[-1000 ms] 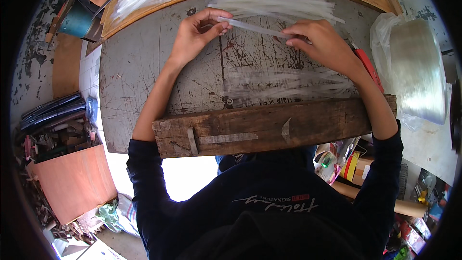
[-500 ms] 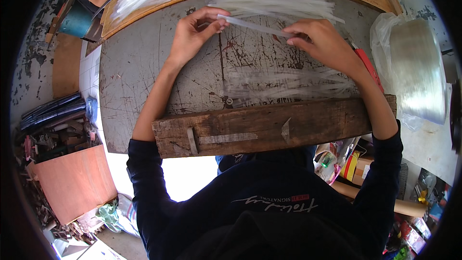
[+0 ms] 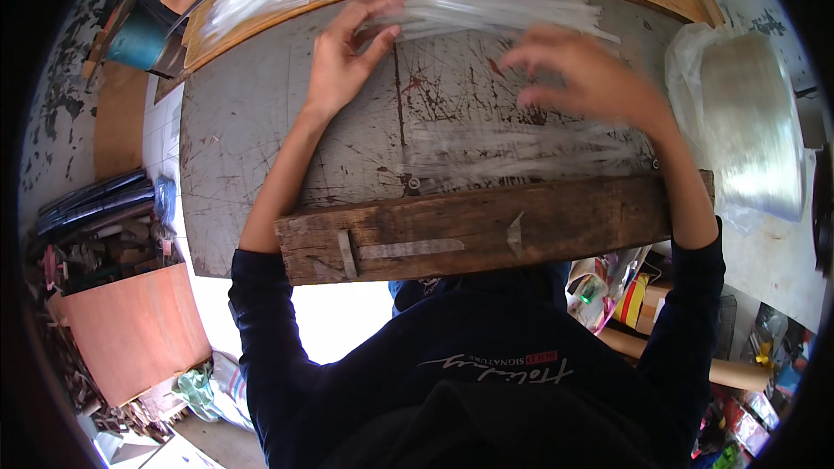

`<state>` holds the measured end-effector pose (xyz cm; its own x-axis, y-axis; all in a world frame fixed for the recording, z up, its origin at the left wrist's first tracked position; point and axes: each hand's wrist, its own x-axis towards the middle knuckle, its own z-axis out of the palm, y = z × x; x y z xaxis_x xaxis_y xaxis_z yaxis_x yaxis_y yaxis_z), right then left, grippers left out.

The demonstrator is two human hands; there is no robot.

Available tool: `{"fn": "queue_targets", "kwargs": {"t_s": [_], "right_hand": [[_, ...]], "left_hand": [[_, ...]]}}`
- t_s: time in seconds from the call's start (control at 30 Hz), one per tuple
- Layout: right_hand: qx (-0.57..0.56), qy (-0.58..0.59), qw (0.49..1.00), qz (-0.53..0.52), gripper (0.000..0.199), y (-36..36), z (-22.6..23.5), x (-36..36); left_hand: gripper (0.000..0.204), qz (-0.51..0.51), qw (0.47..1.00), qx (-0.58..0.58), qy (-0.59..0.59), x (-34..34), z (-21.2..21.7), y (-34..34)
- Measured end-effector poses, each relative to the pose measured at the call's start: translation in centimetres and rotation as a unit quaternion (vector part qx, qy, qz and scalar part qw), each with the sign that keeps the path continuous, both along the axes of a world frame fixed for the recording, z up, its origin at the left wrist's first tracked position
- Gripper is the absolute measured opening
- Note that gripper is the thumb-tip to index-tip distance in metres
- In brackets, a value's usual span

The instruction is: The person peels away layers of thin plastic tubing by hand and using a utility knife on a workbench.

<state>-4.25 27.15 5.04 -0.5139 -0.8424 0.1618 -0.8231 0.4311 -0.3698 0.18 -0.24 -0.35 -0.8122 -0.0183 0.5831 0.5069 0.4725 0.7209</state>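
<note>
Our left hand [image 3: 352, 48] and blurred right hand [image 3: 569, 74] hover, fingers parted and empty, near translucent strips [image 3: 491, 13] beyond a wooden beam [image 3: 469, 230].

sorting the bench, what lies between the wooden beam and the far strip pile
Head view: nearer clear strips, two small discs and scratched grey tabletop lie between beam and pile, with the right hand also there.

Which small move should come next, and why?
Probably lower the right hand to the nearer clear strips and pinch one: it looks open and empty, as does the left hand, and those strips lie just beyond the wooden beam.
</note>
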Motion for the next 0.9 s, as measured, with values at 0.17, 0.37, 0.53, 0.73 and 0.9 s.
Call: {"fn": "queue_targets", "kwargs": {"t_s": [0.17, 0.37, 0.53, 0.73, 0.9], "right_hand": [[0.038, -0.057, 0.995, 0.078, 0.021, -1.2, -0.9, 3.9], [0.053, -0.209, 0.975, 0.055, 0.012, -1.7, -0.5, 3.0], [-0.045, -0.137, 0.988, 0.054, 0.008, -1.2, -1.8, 2.0], [-0.068, -0.183, 0.981, 0.006, 0.010, -1.5, -1.1, 1.7], [-0.087, -0.265, 0.958, -0.067, 0.013, -1.6, -0.8, 1.8]], "left_hand": [[0.033, -0.197, 0.962, 0.039, -0.186, 0.8, 0.8, 0.3], [0.034, -0.289, 0.930, -0.009, -0.228, 1.2, 0.8, 1.1], [0.035, -0.313, 0.923, -0.014, -0.225, 0.8, 0.5, 0.8], [0.042, -0.309, 0.924, -0.001, -0.226, 0.7, 0.3, 0.6], [0.050, -0.295, 0.920, 0.033, -0.255, 1.0, 1.2, 1.0]]}}
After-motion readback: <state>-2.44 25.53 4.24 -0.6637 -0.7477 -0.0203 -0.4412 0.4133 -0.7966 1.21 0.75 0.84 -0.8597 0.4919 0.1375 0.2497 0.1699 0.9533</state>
